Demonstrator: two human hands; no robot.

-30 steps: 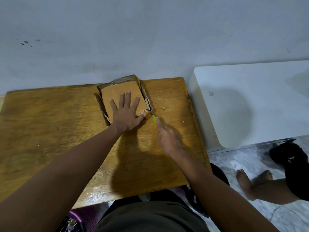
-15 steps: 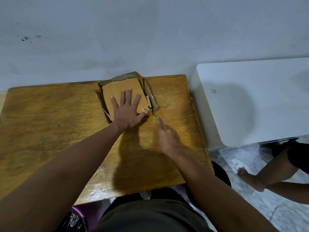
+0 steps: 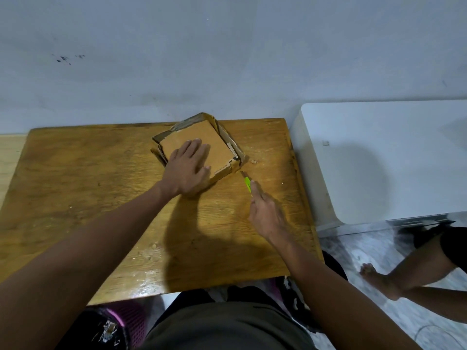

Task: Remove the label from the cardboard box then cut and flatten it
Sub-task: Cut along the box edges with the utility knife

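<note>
Seemingly mid-cut, the cardboard box (image 3: 199,145) lies partly collapsed near the tabletop's (image 3: 88,185) far edge. The left hand (image 3: 188,170) presses flat and open on it; the right hand (image 3: 265,210) grips a green utility knife (image 3: 247,183) at its near-right corner. No label shows; full flattening remains.
</note>
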